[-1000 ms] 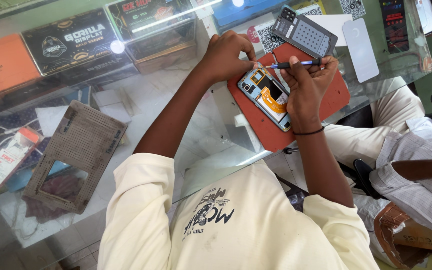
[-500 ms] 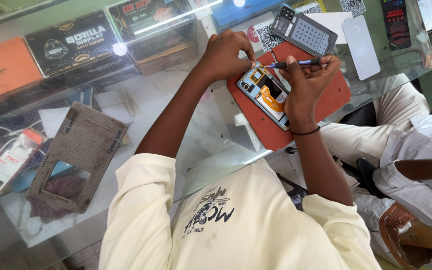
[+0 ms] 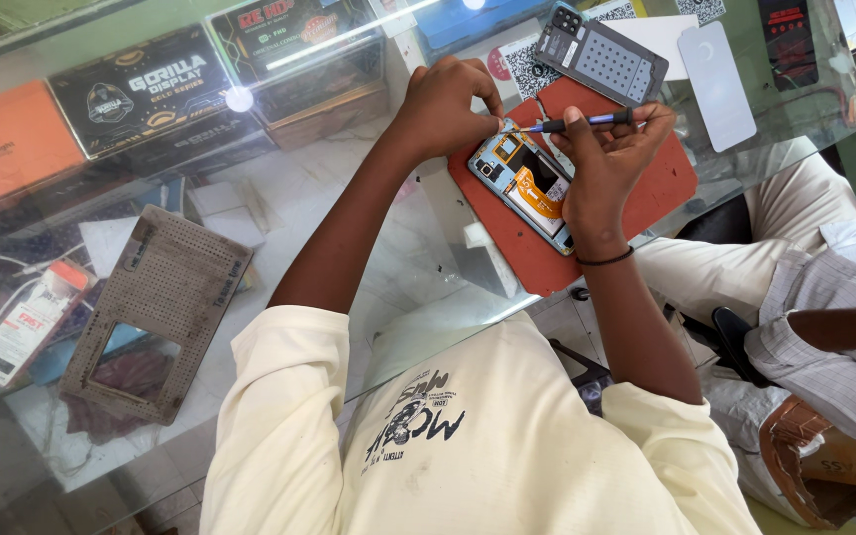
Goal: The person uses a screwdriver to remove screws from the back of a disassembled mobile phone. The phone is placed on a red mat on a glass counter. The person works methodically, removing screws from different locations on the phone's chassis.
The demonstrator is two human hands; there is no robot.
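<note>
Hands at work on an opened smartphone (image 3: 530, 184) lying on a red rubber mat (image 3: 646, 188) on the glass counter (image 3: 369, 238): left hand (image 3: 448, 104) pinches its top corner, right hand (image 3: 611, 159) is closed on a slim blue-handled screwdriver (image 3: 587, 122) whose tip, should it slip, could gouge the exposed orange flex cable (image 3: 539, 198).

opened phone (image 3: 527, 183) lying on work mat (image 3: 646, 193), mat on glass desk (image 3: 349, 208). left hand (image 3: 448, 104) at phone's far-left corner, right hand (image 3: 611, 159) over its right side, screwdriver (image 3: 587, 121) held across top. back cover (image 3: 601, 54) behind mat, perforated plate (image 3: 165, 307) well off to left. boxes (image 3: 141, 89) along far edge, under glass. second person's leg (image 3: 824, 327) on right.
</note>
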